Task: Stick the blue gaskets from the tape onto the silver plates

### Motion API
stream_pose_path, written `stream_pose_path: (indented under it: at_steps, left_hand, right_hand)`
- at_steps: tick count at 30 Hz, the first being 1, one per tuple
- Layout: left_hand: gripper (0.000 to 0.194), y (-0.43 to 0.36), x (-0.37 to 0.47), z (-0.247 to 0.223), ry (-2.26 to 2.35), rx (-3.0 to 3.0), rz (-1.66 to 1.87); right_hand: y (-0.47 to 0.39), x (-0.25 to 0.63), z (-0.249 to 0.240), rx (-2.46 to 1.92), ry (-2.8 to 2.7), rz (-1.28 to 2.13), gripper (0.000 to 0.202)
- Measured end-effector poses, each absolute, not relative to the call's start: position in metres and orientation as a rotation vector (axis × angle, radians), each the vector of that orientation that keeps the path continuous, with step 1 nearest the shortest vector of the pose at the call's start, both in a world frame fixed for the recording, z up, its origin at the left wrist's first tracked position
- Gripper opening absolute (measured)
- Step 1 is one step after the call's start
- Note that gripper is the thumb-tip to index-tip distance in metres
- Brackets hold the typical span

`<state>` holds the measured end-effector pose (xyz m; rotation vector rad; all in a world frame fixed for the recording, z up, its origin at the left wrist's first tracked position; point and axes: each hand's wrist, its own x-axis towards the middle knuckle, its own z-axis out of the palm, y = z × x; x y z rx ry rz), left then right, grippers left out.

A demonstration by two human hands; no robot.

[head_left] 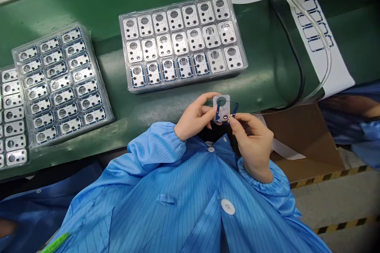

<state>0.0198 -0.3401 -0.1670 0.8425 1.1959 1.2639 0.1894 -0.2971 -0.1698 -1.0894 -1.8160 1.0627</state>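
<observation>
My left hand (197, 116) grips a small silver metal plate (222, 104) by its left side; the plate has one large round hole and smaller holes. Between the thumb and finger of my right hand (252, 138) is a thin dark blue frame-shaped adhesive gasket (236, 108). The gasket lies partly across the plate's face and sticks out past its right edge. Just beyond my hands, a clear plastic tray (184, 83) holds rows of similar plates. Several plates in its nearest row have blue borders; one pocket there looks duller, without a bright plate.
A second stack of plate-filled trays (109, 106) stands left, with another tray (26, 154) beside it. On the right lie a white backing sheet (335, 71) with blue gaskets, a black cable (297, 59) and clear tubing. A cardboard box (311, 138) sits below the green bench; people in blue flank me.
</observation>
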Motion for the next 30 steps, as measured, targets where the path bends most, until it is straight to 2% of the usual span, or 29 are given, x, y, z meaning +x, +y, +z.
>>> stream_pose_path:
  at_steps: [12, 30]
  left_hand:
    - [0.046, -0.339, 0.019, -0.167, 1.201, 0.836, 1.249]
    - [0.045, -0.339, 0.019, -0.170, 1.194, 0.857, 1.251]
  right_hand:
    - [-0.295, 0.184, -0.160, -1.026, -1.998, 0.795, 0.008]
    - [-0.296, 0.183, -0.159, -0.996, -2.024, 0.742, 0.005]
